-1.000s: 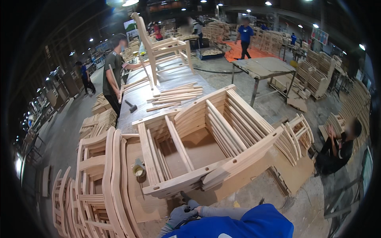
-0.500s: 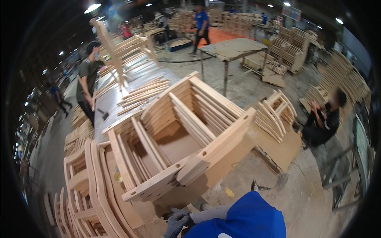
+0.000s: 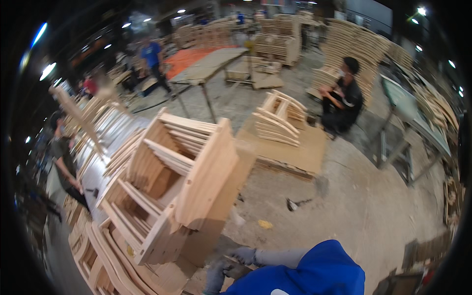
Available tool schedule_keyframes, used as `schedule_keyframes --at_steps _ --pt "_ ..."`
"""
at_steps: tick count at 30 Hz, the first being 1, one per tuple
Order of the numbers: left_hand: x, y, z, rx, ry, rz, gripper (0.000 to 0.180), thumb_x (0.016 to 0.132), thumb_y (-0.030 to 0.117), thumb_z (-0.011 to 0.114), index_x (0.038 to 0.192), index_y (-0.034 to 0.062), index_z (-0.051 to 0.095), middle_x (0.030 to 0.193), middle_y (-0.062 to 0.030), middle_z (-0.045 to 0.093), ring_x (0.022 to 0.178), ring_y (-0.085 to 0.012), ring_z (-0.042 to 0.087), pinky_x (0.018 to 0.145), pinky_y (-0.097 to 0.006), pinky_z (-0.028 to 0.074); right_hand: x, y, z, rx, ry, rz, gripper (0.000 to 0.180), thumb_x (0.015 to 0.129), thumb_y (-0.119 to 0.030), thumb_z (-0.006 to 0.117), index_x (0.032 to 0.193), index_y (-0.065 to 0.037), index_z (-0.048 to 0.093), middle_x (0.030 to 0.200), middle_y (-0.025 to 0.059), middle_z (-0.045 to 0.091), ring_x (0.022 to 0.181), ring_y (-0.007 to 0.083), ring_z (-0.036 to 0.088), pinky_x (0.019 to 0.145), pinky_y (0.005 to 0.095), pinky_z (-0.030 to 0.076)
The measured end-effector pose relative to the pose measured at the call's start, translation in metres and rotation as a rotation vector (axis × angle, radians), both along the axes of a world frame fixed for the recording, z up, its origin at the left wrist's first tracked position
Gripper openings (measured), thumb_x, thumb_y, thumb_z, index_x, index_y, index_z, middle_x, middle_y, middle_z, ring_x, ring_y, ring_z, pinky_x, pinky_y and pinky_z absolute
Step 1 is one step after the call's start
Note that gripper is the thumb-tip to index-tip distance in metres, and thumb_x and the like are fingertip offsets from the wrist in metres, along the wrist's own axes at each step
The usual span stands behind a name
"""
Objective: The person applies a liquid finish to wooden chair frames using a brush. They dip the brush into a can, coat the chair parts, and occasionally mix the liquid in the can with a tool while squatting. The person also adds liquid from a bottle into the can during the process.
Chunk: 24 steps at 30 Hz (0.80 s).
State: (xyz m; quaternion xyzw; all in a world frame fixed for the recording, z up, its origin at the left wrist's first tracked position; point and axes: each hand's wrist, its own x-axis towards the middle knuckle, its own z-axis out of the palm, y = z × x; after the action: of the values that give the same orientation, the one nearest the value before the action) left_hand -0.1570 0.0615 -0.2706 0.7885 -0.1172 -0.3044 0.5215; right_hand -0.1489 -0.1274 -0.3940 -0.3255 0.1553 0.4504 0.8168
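Grey gloves cover both of my hands, low in the picture and close together in front of my blue top. My left hand (image 3: 216, 275) is closed, its fingers bent toward the other hand. Just beyond it, my right hand (image 3: 244, 255) is also curled. A small brownish-grey piece shows between them, too blurred to name. Ahead and to the left stands a stack of pale wooden chair frames (image 3: 206, 184) with side boards and slats, on brown cardboard. My hands are near its front corner, apart from it.
More curved frames (image 3: 105, 260) lean at the lower left. A metal-topped table (image 3: 93, 172) holds slats. A low pile of curved parts (image 3: 278, 120) lies ahead on cardboard. A person in black (image 3: 344, 96) crouches at the right. A dark tool (image 3: 295, 204) lies on the concrete floor.
My view has swung to the right, so the frames sit farther left. My hands have moved slightly apart, with the brownish piece showing between them.
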Motion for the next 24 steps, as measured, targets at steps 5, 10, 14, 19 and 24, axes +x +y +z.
schedule_keyframes --at_steps 5,10,14,19,24 --pt "-0.041 0.015 0.002 -0.341 0.836 0.145 0.076 0.08 0.064 0.045 0.139 0.0195 0.027 0.14 -0.0035 0.031 0.099 -0.0388 0.049 0.081 -0.057 0.044 -0.151 -0.132 -0.011 -0.127 0.295 -0.797 0.04 0.089 -0.048 0.05 0.068 -0.015 0.046 0.045 -0.0071 0.03 0.037 0.0092 0.032 0.034 0.0245 0.023" --pt "-0.079 -0.041 -0.021 -0.238 0.853 0.192 0.069 0.081 0.058 0.048 0.133 0.0159 0.033 0.133 -0.0042 0.037 0.098 -0.0339 0.05 0.08 -0.051 0.044 -0.405 -0.152 0.006 -0.341 0.572 -1.306 0.041 0.088 -0.05 0.05 0.077 -0.011 0.05 0.048 -0.0045 0.03 0.037 0.0095 0.029 0.035 0.0263 0.022" --pt "-0.112 -0.094 -0.034 -0.149 0.814 0.041 0.064 0.082 0.054 0.051 0.129 0.0131 0.038 0.127 -0.0047 0.042 0.096 -0.03 0.052 0.08 -0.047 0.044 -0.545 -0.096 0.018 -0.394 0.802 -1.604 0.04 0.088 -0.047 0.051 0.079 -0.008 0.052 0.049 -0.0031 0.031 0.037 0.0097 0.029 0.035 0.0261 0.024" --pt "-0.182 -0.173 -0.05 -0.042 0.819 -0.203 0.057 0.083 0.048 0.054 0.124 0.0096 0.045 0.12 -0.0054 0.048 0.095 -0.0251 0.053 0.08 -0.041 0.044 -0.657 -0.008 -0.004 -0.354 0.979 -1.794 0.037 0.088 -0.04 0.055 0.074 -0.006 0.056 0.051 -0.0022 0.032 0.038 0.0105 0.03 0.035 0.0265 0.024" --pt "-0.256 -0.251 -0.048 -0.014 0.734 -0.372 0.051 0.084 0.043 0.057 0.118 0.006 0.051 0.113 -0.0061 0.055 0.094 -0.0202 0.055 0.08 -0.036 0.044 -0.738 0.028 -0.017 -0.453 1.008 -1.792 0.031 0.086 -0.031 0.06 0.073 -0.003 0.058 0.051 0.0027 0.04 0.038 0.0142 0.038 0.035 0.0297 0.029"
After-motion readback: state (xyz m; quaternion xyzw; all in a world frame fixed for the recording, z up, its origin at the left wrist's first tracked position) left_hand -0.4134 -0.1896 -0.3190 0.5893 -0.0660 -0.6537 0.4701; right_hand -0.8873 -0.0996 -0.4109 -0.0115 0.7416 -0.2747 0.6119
